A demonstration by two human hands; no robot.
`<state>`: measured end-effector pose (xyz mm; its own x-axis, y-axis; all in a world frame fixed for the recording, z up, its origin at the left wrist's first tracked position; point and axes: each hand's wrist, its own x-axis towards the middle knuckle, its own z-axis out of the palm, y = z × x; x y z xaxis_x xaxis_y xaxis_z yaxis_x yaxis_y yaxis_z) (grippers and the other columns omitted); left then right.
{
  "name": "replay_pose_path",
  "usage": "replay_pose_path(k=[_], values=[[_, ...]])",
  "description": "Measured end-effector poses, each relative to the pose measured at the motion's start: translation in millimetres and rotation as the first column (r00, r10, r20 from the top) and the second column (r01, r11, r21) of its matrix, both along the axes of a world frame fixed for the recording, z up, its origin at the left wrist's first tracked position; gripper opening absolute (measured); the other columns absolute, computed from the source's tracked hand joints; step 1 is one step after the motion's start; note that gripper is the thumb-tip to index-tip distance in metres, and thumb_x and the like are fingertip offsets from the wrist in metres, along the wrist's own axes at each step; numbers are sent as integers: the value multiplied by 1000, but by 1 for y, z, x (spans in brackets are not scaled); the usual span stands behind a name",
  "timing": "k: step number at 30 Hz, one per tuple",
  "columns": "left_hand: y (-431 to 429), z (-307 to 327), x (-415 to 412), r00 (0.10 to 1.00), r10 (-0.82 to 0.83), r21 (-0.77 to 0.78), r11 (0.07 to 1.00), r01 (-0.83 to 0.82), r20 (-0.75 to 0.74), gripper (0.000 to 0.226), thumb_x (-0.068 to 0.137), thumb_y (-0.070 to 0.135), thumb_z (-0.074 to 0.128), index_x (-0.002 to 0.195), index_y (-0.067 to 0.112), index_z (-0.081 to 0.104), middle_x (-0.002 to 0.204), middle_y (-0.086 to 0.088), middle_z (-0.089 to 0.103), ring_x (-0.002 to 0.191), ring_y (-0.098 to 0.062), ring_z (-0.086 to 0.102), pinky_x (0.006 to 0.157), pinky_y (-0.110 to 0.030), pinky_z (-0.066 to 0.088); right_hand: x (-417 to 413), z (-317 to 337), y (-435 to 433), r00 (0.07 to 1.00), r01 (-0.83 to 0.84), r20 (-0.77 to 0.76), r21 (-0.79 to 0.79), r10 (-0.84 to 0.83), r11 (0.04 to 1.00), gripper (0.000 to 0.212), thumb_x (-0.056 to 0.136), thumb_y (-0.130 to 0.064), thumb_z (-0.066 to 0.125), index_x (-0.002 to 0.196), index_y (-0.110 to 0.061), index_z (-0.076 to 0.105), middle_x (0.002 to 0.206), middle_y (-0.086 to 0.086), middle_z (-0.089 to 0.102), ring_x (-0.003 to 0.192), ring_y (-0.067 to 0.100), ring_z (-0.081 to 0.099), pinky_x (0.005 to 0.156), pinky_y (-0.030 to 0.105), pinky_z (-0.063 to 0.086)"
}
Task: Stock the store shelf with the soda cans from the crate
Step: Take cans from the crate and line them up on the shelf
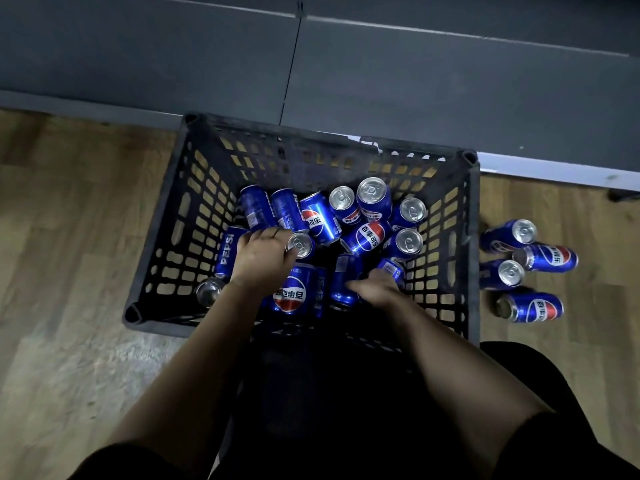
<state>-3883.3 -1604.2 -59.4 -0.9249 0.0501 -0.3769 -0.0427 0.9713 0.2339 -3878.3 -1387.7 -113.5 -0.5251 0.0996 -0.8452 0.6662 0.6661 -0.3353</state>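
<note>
A black plastic crate [162,237] stands on the wooden floor and holds several blue soda cans [369,237], some upright, some lying down. Both my arms reach into it. My left hand [261,256] is curled over an upright can [300,244] in the crate's left middle. My right hand [379,289] grips a lying can [344,282] near the front, fingers wrapped round its side. The dark grey store shelf [415,88] runs across the top of the view, just behind the crate.
Several more blue cans [526,271] stand and lie on the wooden floor [69,237] to the right of the crate. A pale base strip [554,168] runs under the shelf. My dark clothing fills the bottom of the view.
</note>
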Motion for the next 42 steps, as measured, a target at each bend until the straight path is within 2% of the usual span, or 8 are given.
replay_pose_path(k=[9,13,18,28,32,36,39,42], values=[[-2,-10,-4,1000,-9,14,1000,9,6,44,100,40,38,139,21,43,140,-3,48,128,-24,42,107,-41,23,3,-16,-4,995,94,-20,-32,-95,995,24,78,-31,76,80,-12,62,90,10,68,81,23,65,72,31,50],[1,-11,-4,1000,-21,14,1000,21,-3,44,100,38,39,140,21,43,140,-3,48,129,-24,42,108,-40,23,4,-17,-6,999,20,-26,-23,-20,1000,28,77,-33,76,87,-12,62,96,10,68,89,25,66,73,33,50],[7,-14,-4,1000,-24,31,999,24,0,43,99,37,41,139,21,44,139,-3,48,129,-25,41,109,-42,22,4,-23,-12,1000,-5,8,-8,5,1000,73,75,-42,78,128,-4,46,123,12,57,107,27,60,76,30,47],[1,-18,-5,1000,-28,19,999,28,4,43,100,39,40,139,23,44,140,-2,48,129,-24,41,108,-40,22,-17,-32,-9,984,-91,-138,150,112,985,70,82,-58,62,125,-5,48,119,13,61,105,32,62,79,34,51],[-3,-20,-7,1000,-23,20,1000,23,7,42,100,40,39,139,23,44,140,-1,48,129,-24,42,108,-40,22,-23,-35,-9,997,74,16,-54,-73,996,63,82,-54,66,123,-11,48,111,8,63,86,23,66,53,26,51],[-4,-21,-6,1000,-20,22,1000,19,20,43,100,40,38,139,23,44,140,-1,48,130,-23,41,109,-41,21,-18,-51,-10,999,12,-40,-1,-12,1000,84,68,-80,59,120,-15,52,109,6,66,94,26,65,74,33,53],[-4,-24,-6,999,-23,14,1000,22,37,43,100,41,37,139,23,43,140,0,48,130,-21,40,110,-41,20,-19,-61,-6,999,25,-44,-39,-27,999,72,50,-66,76,106,-23,63,97,2,71,87,21,68,84,38,56],[-3,-25,-6,999,-20,21,1000,19,36,43,100,40,38,139,23,43,140,-1,48,130,-22,41,110,-42,21,-15,-46,-6,999,26,-23,-82,-28,996,70,42,-49,87,104,-22,67,92,-1,73,80,16,70,72,31,58]])
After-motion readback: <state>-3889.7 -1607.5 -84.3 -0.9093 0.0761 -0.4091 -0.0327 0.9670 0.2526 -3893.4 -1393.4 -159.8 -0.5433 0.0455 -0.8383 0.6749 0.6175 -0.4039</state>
